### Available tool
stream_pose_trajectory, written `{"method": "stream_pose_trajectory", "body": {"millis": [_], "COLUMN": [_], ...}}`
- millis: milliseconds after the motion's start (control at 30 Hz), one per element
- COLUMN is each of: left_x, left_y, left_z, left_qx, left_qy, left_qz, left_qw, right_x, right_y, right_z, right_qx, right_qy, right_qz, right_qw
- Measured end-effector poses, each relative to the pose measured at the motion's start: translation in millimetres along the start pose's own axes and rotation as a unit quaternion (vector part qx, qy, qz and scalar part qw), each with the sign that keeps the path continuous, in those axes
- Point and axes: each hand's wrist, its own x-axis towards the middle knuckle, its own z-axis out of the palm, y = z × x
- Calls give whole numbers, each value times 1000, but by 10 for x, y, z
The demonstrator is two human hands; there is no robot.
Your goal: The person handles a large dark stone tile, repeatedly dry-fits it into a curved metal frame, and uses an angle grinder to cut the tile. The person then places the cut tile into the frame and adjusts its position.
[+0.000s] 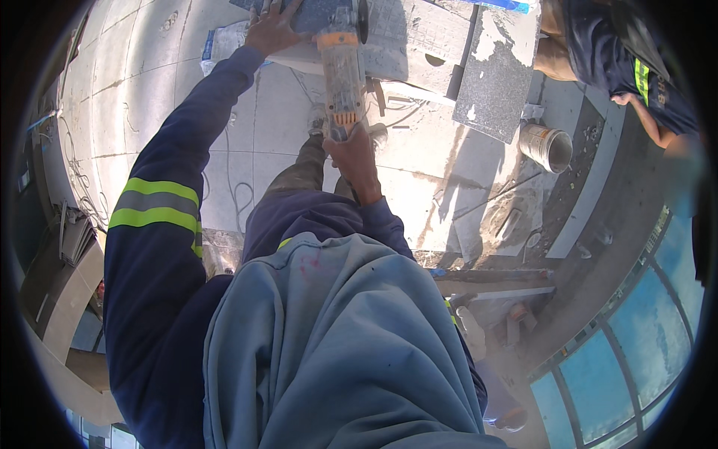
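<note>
My right hand (351, 161) is wrapped round the rear end of a dusty angle grinder (336, 75) with an orange-banded body, whose dark disc side is at the top. Left of the grinder head, my left hand (273, 30) lies with fingers spread on a dark grey piece (247, 4) at the top edge. Pale, dusty slabs (419, 34) lie beneath and to the right of the tool. A speckled grey board (490, 90) with white patches rests beside them.
A co-worker in dark clothing (606, 60) is at the top right. A dirty white bucket (546, 150) lies tilted below the board. Cables (239, 202) run across large pale paving tiles (127, 112). Another person (493, 396) shows at lower right, partly hidden.
</note>
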Motion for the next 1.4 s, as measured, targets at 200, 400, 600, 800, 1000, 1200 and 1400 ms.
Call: {"method": "stream_pose_trajectory", "body": {"millis": [200, 400, 600, 800, 1000, 1200, 1400], "left_x": [31, 72, 134, 183, 194, 271, 291], "left_y": [-25, -102, -234, -213, -127, -183, -211], "left_z": [58, 143, 23, -95, -117, -34, 81], "left_qx": [-17, 29, 59, 34, 3, -1, 37], "left_qy": [39, 100, 65, 35, 15, 64, 64], "left_qz": [15, 31, 10, 2, -15, 16, 26], "left_qw": [999, 994, 996, 999, 1000, 998, 997], "right_x": [53, 205, 302, 643, 1176, 1591, 1405], "right_y": [86, -6, -383, -698, -784, -771, -563], "right_z": [37, 1, 83, 82, 24, 131, 171], "right_qx": [-56, -59, -46, -49, -35, -38, -50], "right_qy": [32, 18, 12, 0, -16, 11, 27], "right_qz": [-18, -17, -18, -28, -45, -100, -72], "right_qw": [998, 998, 999, 998, 998, 994, 996]}}
